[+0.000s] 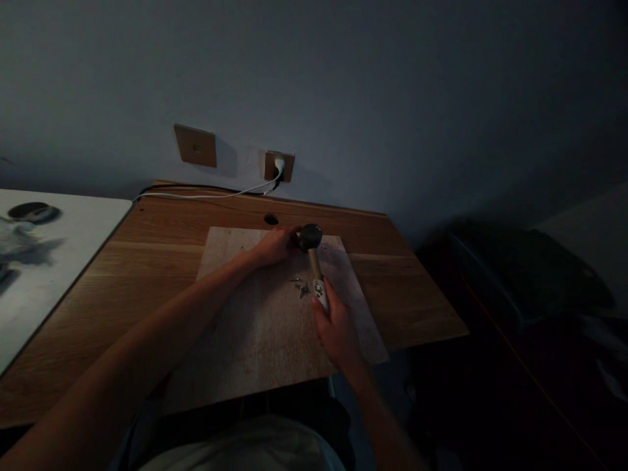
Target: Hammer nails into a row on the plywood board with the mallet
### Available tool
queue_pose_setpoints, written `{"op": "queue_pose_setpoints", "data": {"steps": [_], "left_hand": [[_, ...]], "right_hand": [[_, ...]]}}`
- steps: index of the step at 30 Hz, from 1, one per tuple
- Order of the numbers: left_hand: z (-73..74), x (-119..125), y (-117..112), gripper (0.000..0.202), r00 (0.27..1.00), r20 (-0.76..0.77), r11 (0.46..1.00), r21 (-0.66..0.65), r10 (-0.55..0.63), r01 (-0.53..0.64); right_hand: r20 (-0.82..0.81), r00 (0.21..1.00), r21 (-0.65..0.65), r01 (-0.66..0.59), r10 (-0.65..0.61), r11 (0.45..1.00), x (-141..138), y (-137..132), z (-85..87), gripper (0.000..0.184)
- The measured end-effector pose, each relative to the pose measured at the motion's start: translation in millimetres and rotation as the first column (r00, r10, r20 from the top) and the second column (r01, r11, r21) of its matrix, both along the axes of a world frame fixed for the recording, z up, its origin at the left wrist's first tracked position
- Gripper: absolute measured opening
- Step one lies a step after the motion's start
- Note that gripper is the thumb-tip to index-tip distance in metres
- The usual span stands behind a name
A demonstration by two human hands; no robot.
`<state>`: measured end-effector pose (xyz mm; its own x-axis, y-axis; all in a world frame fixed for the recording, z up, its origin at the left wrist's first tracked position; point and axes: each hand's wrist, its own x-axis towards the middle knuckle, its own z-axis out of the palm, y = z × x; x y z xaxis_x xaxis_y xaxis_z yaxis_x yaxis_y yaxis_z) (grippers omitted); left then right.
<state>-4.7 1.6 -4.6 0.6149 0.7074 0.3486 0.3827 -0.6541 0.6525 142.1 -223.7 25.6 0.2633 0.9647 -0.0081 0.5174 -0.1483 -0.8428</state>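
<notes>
My right hand (338,330) is wrapped round the pale, dark-marked grip of a mallet (314,261) with a wooden handle and a round dark head. The head is over the far part of a pale wooden board (255,347). Just left of the head, my left hand (275,246) rests low over the board with its fingers drawn together. The mallet head partly covers those fingertips, so whatever they pinch is hidden. Between my hands lies a small pile of shiny metal pieces (301,288), perhaps nails or screws, too small to tell.
The board lies on a wooden desk (412,288) against a grey wall. White and black cables (206,195) run along the back edge to a socket (289,169). A white tabletop (63,261) with several items adjoins on the left. A dark bulky object (530,275) stands at right.
</notes>
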Motion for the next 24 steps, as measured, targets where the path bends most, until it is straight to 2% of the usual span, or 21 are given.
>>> {"op": "queue_pose_setpoints", "data": {"steps": [13,21,24], "left_hand": [[2.3,-0.7,-0.1,0.045,1.0,-0.024,1.0,-0.02,-0.02,0.02],[1.6,-0.1,-1.6,0.052,1.0,-0.01,0.999,-0.04,-0.008,0.007],[1.6,0.7,-2.2,0.048,1.0,-0.012,1.0,-0.025,0.002,-0.002]], "right_hand": [[0.018,1.0,0.039,0.0,-0.001,0.999,-2.1,0.2,1.2,0.06],[-0.001,1.0,0.002,0.02,-0.02,1.0,-4.1,1.6,2.3,0.061],[0.039,0.999,-0.019,0.001,0.0,1.0,-4.0,1.9,4.2,0.06]]}}
